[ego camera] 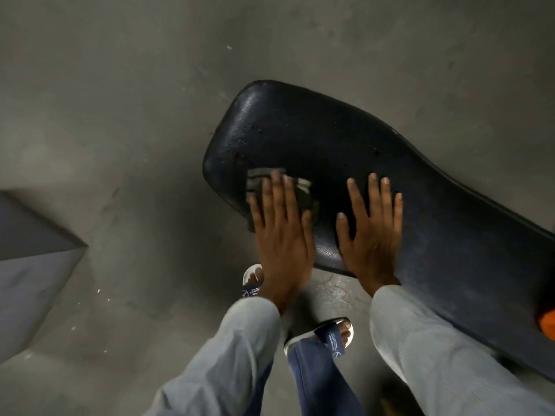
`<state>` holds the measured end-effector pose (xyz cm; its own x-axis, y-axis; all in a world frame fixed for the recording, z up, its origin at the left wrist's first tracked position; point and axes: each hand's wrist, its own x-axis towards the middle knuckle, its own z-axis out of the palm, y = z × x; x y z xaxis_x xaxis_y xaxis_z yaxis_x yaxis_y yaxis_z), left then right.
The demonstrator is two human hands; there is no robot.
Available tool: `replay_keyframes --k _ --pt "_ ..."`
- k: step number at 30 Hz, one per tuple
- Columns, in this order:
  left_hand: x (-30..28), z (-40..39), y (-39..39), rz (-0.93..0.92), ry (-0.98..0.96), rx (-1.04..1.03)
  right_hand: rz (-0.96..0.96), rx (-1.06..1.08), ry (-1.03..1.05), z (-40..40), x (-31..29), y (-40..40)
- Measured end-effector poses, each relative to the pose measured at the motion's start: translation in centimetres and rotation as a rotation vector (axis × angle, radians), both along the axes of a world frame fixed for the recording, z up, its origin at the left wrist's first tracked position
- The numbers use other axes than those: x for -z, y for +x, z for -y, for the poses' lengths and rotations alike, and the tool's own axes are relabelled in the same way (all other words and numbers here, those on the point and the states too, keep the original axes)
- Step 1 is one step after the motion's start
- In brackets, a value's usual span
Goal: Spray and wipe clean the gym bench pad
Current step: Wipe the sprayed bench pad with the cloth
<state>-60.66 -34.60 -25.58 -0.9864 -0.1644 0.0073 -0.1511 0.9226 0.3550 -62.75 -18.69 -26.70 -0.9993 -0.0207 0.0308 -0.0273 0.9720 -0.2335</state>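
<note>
Both hands are down on the gym bench pad (pixel 345 163), which sits out over the concrete floor (pixel 120 100) right in front of the person. The left hand (pixel 282 235) lies flat, fingers straight and close together, pressing a grey striped cloth (pixel 303 190) onto the pad near its rounded end. The right hand (pixel 371 232) is flat too, fingers spread, palm bracing on the bare vinyl just beside it and holding nothing.

Here's the risk: nothing grips that cloth, it's only pinned under a flat palm, so I'd say a quick stroke could let it bunch up or skid out, and it's close to the near edge, where it could drop off onto the floor. The surface shines as if wet near the tip, so the bracing hand might slide as well. The left hand looks blurred, so it's moving fast.

The pad's long axis runs from the rounded end at upper left down to lower right, where an orange object (pixel 548 321) peeks in at the frame edge. The rounded end points away and to the person's left.
</note>
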Motion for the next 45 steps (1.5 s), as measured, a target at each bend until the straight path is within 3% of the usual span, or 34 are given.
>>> replay_keyframes --k 4,9,11,15,18,25,32,36,40,42,45 --pt "0.5 2.4 1.3 -0.003 -0.024 0.051 -0.012 0.009 -0.015 0.0 -0.2 0.0" --pt "0.8 7.2 -9.5 0.001 -0.009 -0.327 -0.024 0.010 -0.015 0.0 -0.2 0.1" --pt "0.5 6.8 -11.0 0.007 -0.007 -0.368 -0.023 0.020 -0.012 0.1 -0.2 -0.1" --pt "-0.2 2.6 -5.1 -0.011 -0.022 -0.098 -0.008 0.011 0.002 0.2 -0.5 -0.1" --pt "-0.3 2.6 -1.6 0.016 -0.023 -0.038 0.005 0.011 0.017 0.2 -0.5 -0.1" --pt "0.1 6.2 -13.0 0.006 -0.068 -0.242 -0.003 0.009 0.024 0.2 -0.2 -0.2" --pt "-0.6 2.8 -7.5 0.037 -0.045 0.293 0.021 0.004 0.042 0.0 -0.4 -0.2" --pt "-0.3 6.2 -11.0 0.018 -0.124 0.160 0.030 0.006 0.044 -0.2 -0.2 -0.1" --pt "-0.7 4.7 -17.4 0.041 -0.115 0.013 0.041 0.004 0.058 -0.3 -0.1 -0.1" --pt "-0.8 2.7 -17.5 0.036 -0.103 0.088 0.042 0.008 0.065 -0.2 -0.2 -0.2" --pt "-1.2 0.7 -13.8 0.037 -0.071 0.360 0.030 0.001 0.060 -0.1 -0.3 -0.2"
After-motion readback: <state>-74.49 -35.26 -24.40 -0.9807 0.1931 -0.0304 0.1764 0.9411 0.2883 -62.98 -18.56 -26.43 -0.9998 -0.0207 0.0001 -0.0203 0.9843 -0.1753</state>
